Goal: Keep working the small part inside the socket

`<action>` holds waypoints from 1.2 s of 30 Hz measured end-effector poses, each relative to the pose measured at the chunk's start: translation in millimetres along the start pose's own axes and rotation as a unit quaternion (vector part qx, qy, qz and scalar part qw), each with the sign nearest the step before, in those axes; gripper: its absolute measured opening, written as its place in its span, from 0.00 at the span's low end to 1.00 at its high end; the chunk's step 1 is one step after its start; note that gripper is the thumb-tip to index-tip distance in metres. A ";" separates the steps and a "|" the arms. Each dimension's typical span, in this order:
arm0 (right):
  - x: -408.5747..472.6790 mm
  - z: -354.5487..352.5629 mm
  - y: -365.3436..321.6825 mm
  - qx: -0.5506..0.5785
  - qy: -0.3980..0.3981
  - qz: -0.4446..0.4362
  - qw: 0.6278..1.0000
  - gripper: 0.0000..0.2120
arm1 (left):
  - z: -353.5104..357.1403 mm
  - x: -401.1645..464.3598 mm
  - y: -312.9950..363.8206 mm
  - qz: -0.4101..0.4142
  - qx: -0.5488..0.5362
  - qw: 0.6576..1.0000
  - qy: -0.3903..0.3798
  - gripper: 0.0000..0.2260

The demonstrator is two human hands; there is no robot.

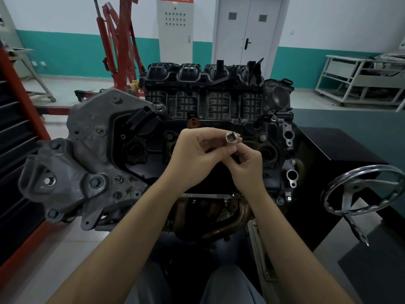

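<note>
Both hands meet above the dark valve cover (151,148) of a car engine on a stand. A shiny steel socket (231,137) with a square drive hole facing me is held up between them. My left hand (192,154) curls its fingers round the socket's lower part, and my right hand (247,165) pinches it from below with thumb and fingertips. The rest of the socket is hidden by the fingers. Behind the hands lies the black ribbed intake manifold (206,88).
A grey cast bracket (87,154) juts out on the engine's left. A chrome handwheel (361,189) of the stand sits at the right. A red engine crane (118,47) stands behind, a grey cabinet (175,29) and door (247,29) at the back wall, white racks (359,80) far right.
</note>
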State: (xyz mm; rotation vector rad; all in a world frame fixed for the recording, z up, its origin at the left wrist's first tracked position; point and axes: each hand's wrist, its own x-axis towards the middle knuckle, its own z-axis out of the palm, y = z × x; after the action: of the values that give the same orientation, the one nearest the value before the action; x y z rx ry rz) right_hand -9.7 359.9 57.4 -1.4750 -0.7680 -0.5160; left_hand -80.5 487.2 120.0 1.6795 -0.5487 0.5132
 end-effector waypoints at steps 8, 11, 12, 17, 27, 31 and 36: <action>0.2 -0.6 2.2 0.008 0.016 0.006 1.000 0.07 | 3.3 0.0 0.7 0.006 -0.009 0.999 0.034 0.10; -0.7 -0.8 0.3 0.005 0.004 -0.008 1.000 0.09 | 1.9 -0.4 1.9 0.008 -0.025 1.000 -0.006 0.12; -0.5 -0.2 -0.3 0.007 0.007 -0.005 1.000 0.10 | 1.0 -1.0 2.4 0.006 -0.039 0.999 -0.024 0.13; 0.0 2.0 2.2 0.040 0.028 0.027 0.998 0.08 | 1.0 -1.8 2.6 0.000 0.002 1.000 -0.005 0.11; -1.5 0.9 0.3 0.014 0.014 0.002 1.000 0.09 | 5.5 -2.9 -0.2 0.015 0.032 0.999 0.010 0.13; -0.8 0.8 2.1 0.012 0.022 0.009 1.000 0.06 | 8.3 -3.2 -0.7 0.033 0.087 0.994 0.064 0.10; -1.7 0.0 1.5 0.012 0.011 -0.001 1.000 0.08 | 5.3 -4.1 -0.4 0.021 0.032 0.999 0.015 0.12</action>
State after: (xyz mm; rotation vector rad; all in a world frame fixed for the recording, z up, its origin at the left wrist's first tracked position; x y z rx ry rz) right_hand -9.7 359.7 55.2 -1.4443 -0.7561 -0.5220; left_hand -83.3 482.3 116.3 1.7207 -0.5513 0.5899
